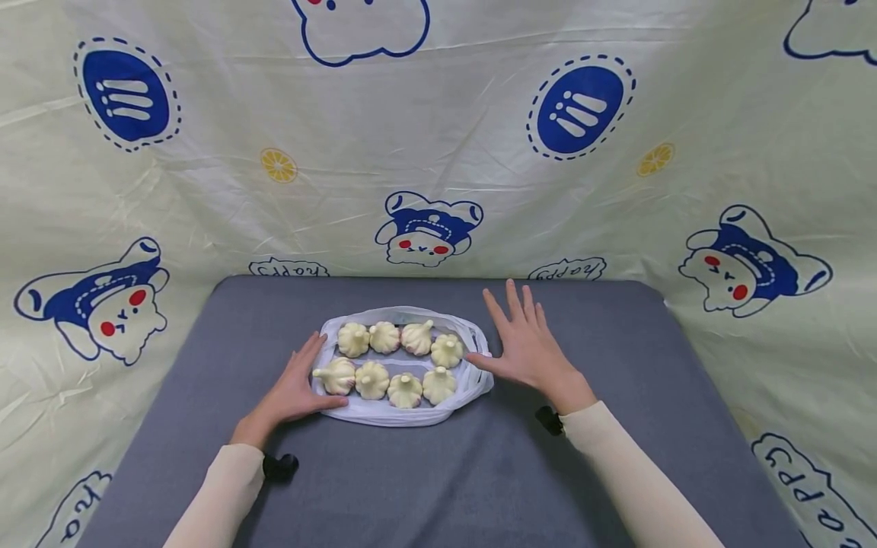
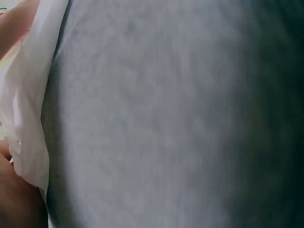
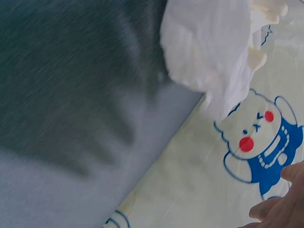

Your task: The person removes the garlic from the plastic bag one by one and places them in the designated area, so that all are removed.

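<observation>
In the head view, several pale garlic bulbs [image 1: 404,390] lie in two rows inside a shallow container lined with a white plastic bag [image 1: 390,417]. My left hand [image 1: 291,392] rests against the container's left end, its thumb along the front rim and its fingers by the left rim. Spread wide, my right hand [image 1: 524,350] is at the container's right end and holds nothing; whether its thumb touches the rim I cannot tell. In the right wrist view, white plastic [image 3: 209,47] stands away from that hand's fingers [image 3: 285,204].
A grey cloth-covered table [image 1: 411,487] lies under the container. Behind it and at both sides hangs a pale printed curtain [image 1: 438,122]. A small black wrist camera [image 1: 279,468] sits at the left cuff, another [image 1: 549,420] at the right cuff.
</observation>
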### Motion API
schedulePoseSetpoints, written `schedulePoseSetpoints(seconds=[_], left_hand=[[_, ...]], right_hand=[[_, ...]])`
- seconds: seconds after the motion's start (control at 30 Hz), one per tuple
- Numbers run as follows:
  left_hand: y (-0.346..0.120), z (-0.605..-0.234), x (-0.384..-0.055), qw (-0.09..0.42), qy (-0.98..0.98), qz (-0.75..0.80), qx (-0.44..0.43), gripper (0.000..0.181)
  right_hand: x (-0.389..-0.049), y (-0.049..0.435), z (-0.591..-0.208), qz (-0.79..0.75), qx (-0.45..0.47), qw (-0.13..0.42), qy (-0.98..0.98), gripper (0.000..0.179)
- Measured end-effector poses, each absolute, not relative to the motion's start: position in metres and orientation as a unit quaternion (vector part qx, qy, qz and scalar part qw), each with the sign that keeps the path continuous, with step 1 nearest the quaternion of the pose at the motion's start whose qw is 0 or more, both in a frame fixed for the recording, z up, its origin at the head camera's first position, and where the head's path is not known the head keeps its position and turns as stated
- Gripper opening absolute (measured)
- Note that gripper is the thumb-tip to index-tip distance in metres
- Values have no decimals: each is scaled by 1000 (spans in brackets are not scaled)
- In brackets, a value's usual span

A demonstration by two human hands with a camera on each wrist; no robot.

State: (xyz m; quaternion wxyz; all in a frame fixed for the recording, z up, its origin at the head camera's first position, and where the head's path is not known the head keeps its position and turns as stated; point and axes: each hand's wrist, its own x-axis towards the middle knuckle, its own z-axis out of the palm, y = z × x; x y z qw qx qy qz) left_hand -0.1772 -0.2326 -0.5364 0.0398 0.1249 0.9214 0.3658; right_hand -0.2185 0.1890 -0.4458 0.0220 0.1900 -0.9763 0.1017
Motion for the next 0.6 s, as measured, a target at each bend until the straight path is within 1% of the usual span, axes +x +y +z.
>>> schedulePoseSetpoints(seconds=[0.13,0.33,0.6], left_hand=[[-230,-538,-177,45,916,381,120,122],[-228,-539,-178,43,907,396,137,122],[-227,-540,-179,42,905,399,143,120]], right_hand=[[-220,175,-446,107,205,16,-973,113],[-224,153,-444,121,236,7,-964,112],[-230,125,-433,181,284,-37,-941,109]])
